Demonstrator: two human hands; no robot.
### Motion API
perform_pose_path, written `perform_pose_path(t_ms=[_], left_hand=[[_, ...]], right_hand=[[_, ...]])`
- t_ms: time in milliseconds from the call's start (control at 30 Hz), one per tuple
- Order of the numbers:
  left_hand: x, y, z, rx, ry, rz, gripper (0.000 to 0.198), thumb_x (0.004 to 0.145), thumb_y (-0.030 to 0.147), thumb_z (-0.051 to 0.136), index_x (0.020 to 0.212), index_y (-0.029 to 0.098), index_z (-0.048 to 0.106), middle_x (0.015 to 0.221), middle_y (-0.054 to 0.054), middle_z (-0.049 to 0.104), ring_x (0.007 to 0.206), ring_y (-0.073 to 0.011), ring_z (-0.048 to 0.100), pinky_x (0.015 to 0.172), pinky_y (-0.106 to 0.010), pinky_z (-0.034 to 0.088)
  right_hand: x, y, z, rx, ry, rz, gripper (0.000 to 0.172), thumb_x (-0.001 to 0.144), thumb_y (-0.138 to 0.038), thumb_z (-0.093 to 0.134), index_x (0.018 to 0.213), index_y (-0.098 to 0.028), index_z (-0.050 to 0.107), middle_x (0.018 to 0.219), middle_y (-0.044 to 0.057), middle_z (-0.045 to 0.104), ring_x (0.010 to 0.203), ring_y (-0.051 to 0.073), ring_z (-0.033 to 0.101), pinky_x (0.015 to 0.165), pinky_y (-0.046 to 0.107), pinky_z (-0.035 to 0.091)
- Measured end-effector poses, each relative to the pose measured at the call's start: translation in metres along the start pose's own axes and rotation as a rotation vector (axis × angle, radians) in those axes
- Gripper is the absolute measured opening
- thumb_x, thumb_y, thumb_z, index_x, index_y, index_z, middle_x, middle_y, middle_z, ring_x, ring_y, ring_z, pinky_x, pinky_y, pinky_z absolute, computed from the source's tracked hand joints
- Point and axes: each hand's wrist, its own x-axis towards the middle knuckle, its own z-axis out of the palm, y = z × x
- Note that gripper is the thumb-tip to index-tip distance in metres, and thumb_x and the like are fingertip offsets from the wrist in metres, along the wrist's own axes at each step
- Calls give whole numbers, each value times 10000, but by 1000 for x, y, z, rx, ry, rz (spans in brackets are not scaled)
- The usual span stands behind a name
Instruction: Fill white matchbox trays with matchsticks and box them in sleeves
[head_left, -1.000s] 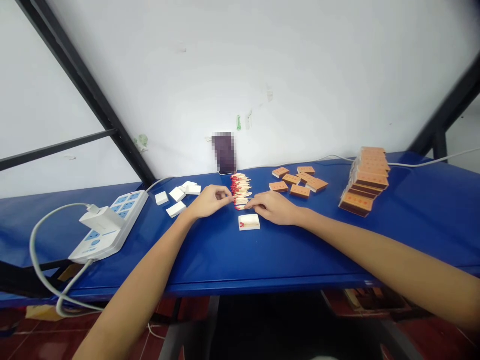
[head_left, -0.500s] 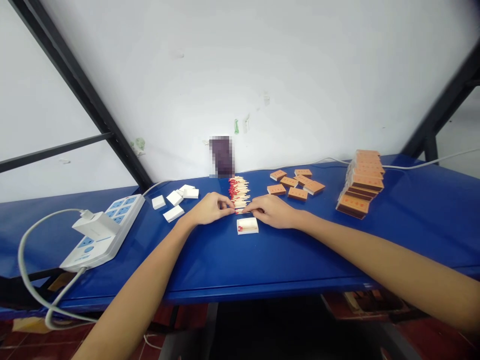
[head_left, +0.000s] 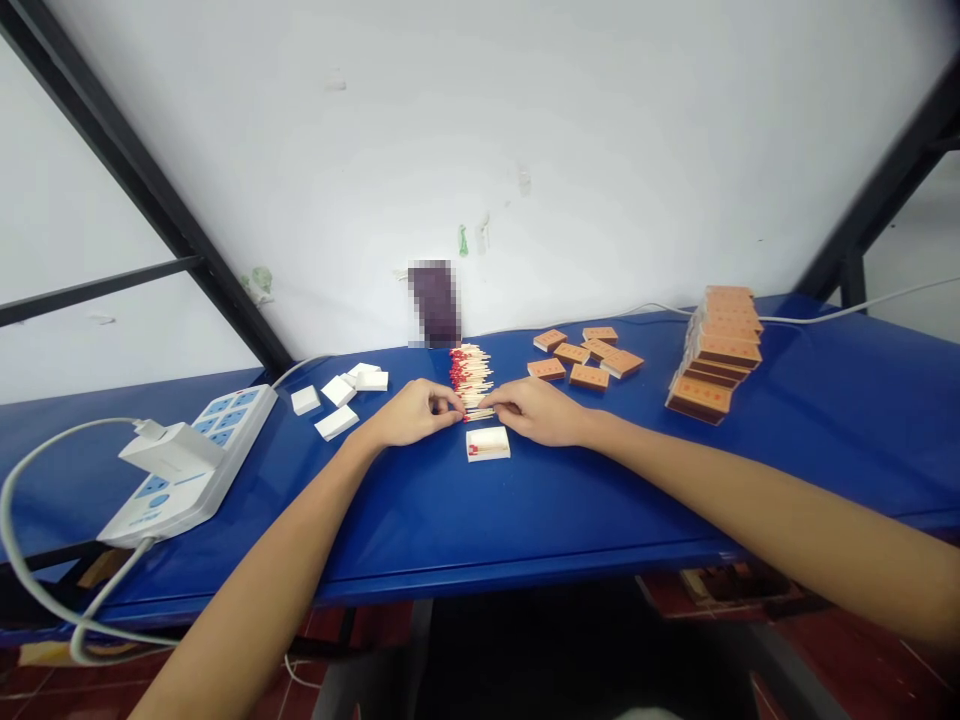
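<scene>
A pile of red-tipped matches (head_left: 472, 372) lies in a column on the blue table, heads to the left. At its near end my left hand (head_left: 420, 412) pinches at the red heads of a few matches (head_left: 480, 414). My right hand (head_left: 538, 410) holds the pale ends of the same matches between thumb and forefinger. Just in front of both hands sits a white matchbox tray (head_left: 487, 444) with a few matches lying along its near side.
Several white trays (head_left: 337, 421) lie to the left, near a power strip (head_left: 202, 450) with a plugged-in charger and cable. Several orange matchboxes (head_left: 589, 376) are scattered right of the pile. A leaning stack of matchboxes (head_left: 701, 393) stands farther right. A blurred dark object (head_left: 436, 305) is against the wall.
The view has shifted slightly, moving everything a little left and up. Both hands stay at the pile's near end, and a few matches now show more clearly between them.
</scene>
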Motion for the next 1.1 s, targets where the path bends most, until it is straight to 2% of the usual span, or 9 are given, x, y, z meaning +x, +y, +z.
perform_pose_path(t_ms=[200, 500, 900, 1100], left_hand=[[1, -4, -1, -38, 56, -38, 179, 802, 277, 622, 896, 146, 698, 627, 22, 582, 529, -87, 462, 530, -207, 366], [2, -5, -1, -8, 71, -39, 186, 800, 288, 626, 888, 144, 706, 633, 12, 597, 540, -96, 487, 546, -217, 381], [2, -3, -1, 22, 77, -39, 192, 811, 281, 622, 891, 138, 723, 628, 11, 591, 542, -95, 482, 546, -216, 368], [3, -7, 1, 40, 87, -21, 213, 822, 311, 621, 899, 145, 731, 636, 5, 594, 554, -101, 492, 542, -217, 364]], right_hand=[[0, -1, -1, -33, -29, 24, 392, 851, -96, 493, 1151, -194, 726, 796, 33, 723, 639, 132, 565, 604, 236, 345], [-2, -2, -2, -35, -48, 16, 395, 875, -103, 464, 1152, -214, 724, 1008, 51, 754, 838, 182, 659, 729, 263, 433], [-1, -2, -2, -42, -66, 17, 407, 877, -95, 459, 1180, -197, 711, 1015, 59, 752, 816, 176, 657, 729, 267, 433], [-1, -2, -1, -77, -68, 13, 413, 895, -110, 452, 1194, -236, 707, 1008, 63, 749, 848, 190, 655, 732, 274, 432]])
